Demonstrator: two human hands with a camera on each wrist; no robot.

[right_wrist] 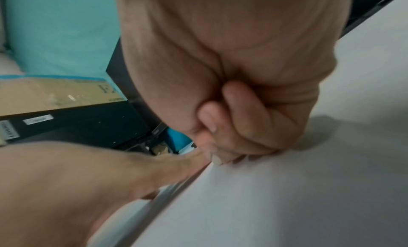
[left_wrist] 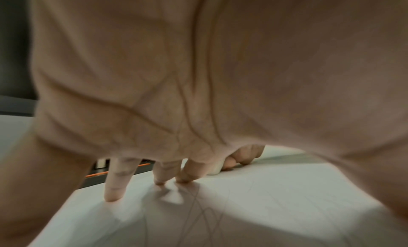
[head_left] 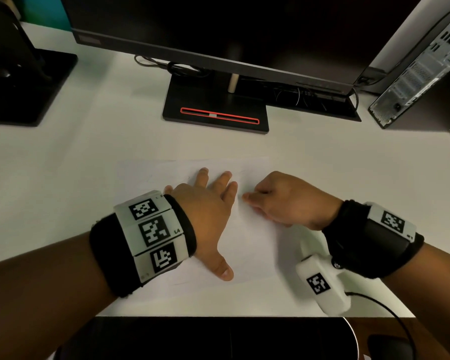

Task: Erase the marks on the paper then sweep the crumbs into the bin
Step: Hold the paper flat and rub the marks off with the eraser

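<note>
A white sheet of paper (head_left: 247, 245) lies on the white desk (head_left: 63, 165) in front of me. My left hand (head_left: 205, 203) presses flat on the sheet with its fingers (left_wrist: 114, 186) spread. Faint pencil lines (left_wrist: 198, 216) cross the paper under that palm. Just to its right, my right hand (head_left: 247, 197) is curled, and thumb and fingertips pinch a small white eraser (left_wrist: 215, 170) down onto the paper. The right wrist view shows only the eraser's tip (right_wrist: 218, 161) below the fingertips; the rest is hidden in the grip.
A monitor stand (head_left: 215, 110) with cables sits behind the paper. A computer tower (head_left: 421, 74) stands at the back right, and a black stand (head_left: 24, 81) at the back left. A black cable (head_left: 390, 313) trails from my right wrist over the desk's front edge.
</note>
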